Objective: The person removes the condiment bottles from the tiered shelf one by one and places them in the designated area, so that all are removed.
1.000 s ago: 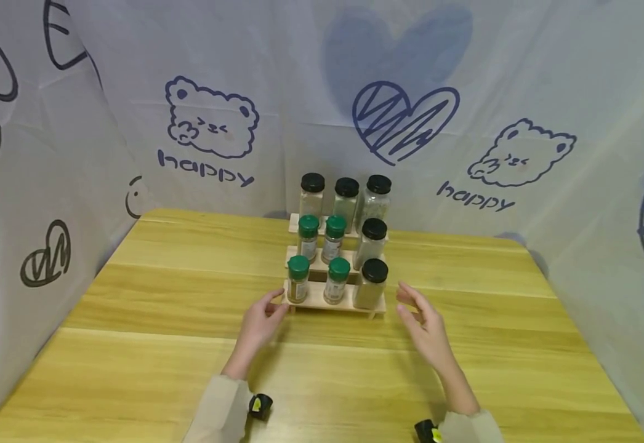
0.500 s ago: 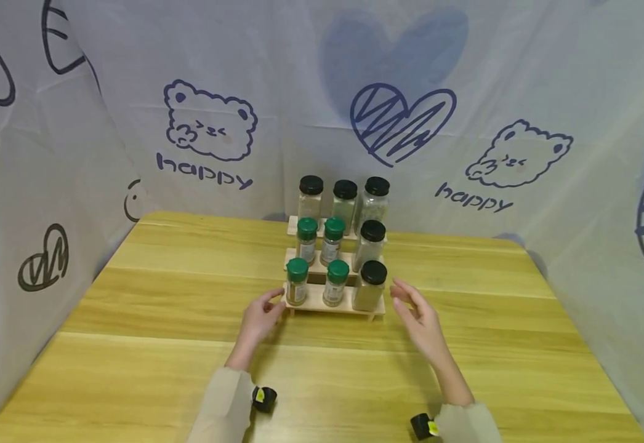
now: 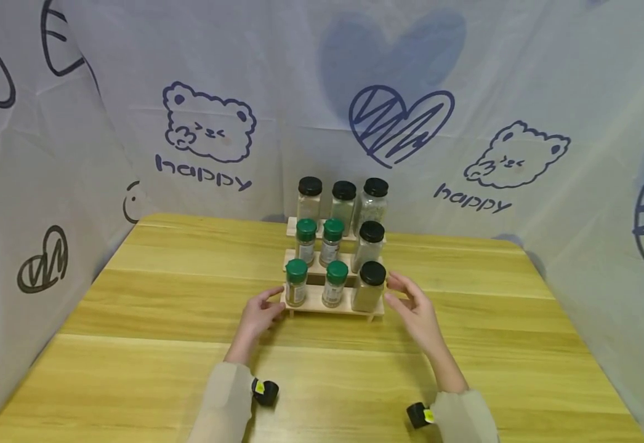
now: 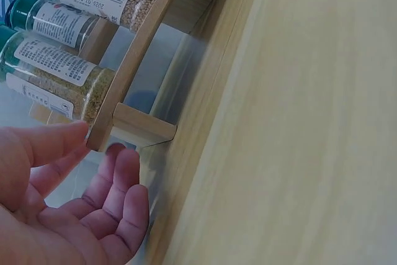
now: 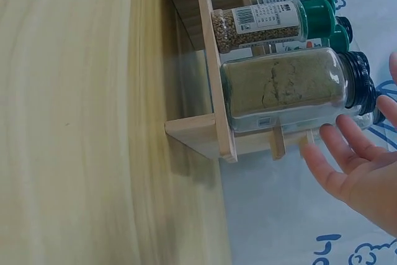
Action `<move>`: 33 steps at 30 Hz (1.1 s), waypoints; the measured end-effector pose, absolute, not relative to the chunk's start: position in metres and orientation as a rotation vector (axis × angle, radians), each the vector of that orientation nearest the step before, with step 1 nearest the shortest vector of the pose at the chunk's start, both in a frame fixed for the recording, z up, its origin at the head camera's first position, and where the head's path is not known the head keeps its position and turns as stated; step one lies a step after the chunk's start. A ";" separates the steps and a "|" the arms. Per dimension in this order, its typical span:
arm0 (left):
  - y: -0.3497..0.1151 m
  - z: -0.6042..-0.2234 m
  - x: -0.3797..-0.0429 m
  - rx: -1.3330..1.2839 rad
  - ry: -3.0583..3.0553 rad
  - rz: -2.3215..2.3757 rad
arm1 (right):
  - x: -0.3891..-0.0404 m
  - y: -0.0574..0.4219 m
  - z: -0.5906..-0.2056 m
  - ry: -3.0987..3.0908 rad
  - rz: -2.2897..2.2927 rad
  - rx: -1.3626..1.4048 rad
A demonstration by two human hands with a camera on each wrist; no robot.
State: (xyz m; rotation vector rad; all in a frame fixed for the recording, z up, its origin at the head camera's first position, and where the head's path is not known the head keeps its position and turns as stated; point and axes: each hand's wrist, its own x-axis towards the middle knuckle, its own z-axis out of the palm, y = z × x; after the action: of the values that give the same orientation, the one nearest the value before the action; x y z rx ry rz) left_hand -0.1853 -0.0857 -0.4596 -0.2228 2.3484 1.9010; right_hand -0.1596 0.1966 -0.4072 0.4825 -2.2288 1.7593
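A three-tier wooden spice rack point(image 3: 315, 298) stands on the table, carrying small green-capped spice bottles point(image 3: 296, 284) and larger black-capped jars point(image 3: 367, 290). At the left end of its lowest shelf, my left hand point(image 3: 258, 316) pinches the shelf's corner. In the left wrist view, the thumb point(image 4: 65, 136) lies at the shelf end near a green-capped bottle point(image 4: 59, 79), with the other fingers bent below. My right hand point(image 3: 417, 311) is beside the rack's right end, fingers spread and loosely bent. The right wrist view shows its fingertips close to a black-capped jar of greenish-brown powder point(image 5: 285, 88).
The rack is near the back of a wood-grain table point(image 3: 161, 314). Behind and beside it hangs a pale cloth point(image 3: 300, 74) printed with bears and hearts. Black wrist devices point(image 3: 266, 392) show at both cuffs.
My right hand has moved left and slightly forward, closer to the rack's right end. The left hand stays at the rack's left end, and the bottles keep their places.
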 end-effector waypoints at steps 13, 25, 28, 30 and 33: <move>-0.088 -0.463 -0.187 -0.281 2.202 2.011 | -0.175 0.192 -0.410 -2.193 1.851 0.491; -0.089 -0.462 -0.190 -0.323 2.113 2.038 | -0.188 0.188 -0.414 -2.141 1.893 0.521; -0.089 -0.461 -0.190 -0.315 2.107 2.046 | -0.191 0.187 -0.416 -2.108 1.930 0.529; -0.089 -0.461 -0.190 -0.319 2.101 2.052 | -0.192 0.186 -0.416 -2.096 1.949 0.525; -0.090 -0.461 -0.190 -0.330 2.089 2.060 | -0.192 0.183 -0.416 -2.097 1.956 0.508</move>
State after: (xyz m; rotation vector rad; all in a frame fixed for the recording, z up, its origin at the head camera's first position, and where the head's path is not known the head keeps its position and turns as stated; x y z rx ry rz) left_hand -0.1900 -0.0895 -0.4606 -0.3299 2.0891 2.0597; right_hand -0.1925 0.1829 -0.4158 0.5075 -2.0968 1.9559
